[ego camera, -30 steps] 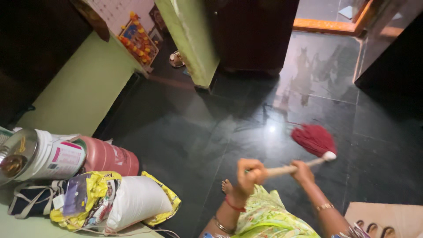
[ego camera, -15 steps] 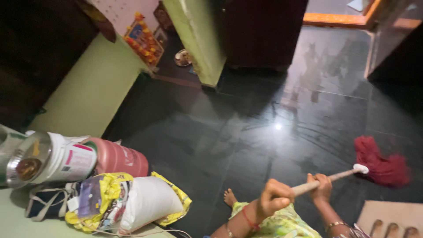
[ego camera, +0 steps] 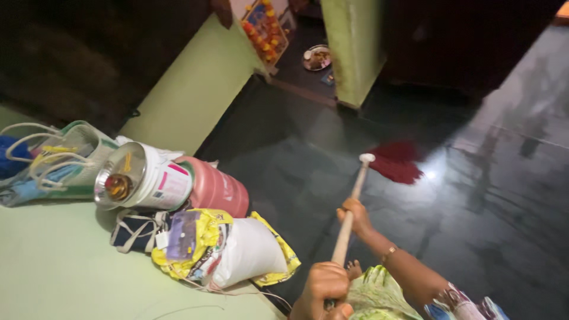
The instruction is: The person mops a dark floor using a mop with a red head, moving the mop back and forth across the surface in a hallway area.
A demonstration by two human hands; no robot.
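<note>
We list one mop handle [ego camera: 351, 210], gripped low by our closed left hand [ego camera: 325, 283] and higher by our closed right hand [ego camera: 354, 214], its red mop head [ego camera: 396, 162] on the dark floor [ego camera: 504, 195] beyond the right hand.

mop head [ego camera: 396, 161] swung right to forward-left | handle [ego camera: 351, 208] now points ahead

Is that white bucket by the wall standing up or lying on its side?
On its side: the white bucket lies with its round lid facing the camera, resting against the pink container.

Dim room, floor [ego camera: 474, 178] glare, motion blur
</note>
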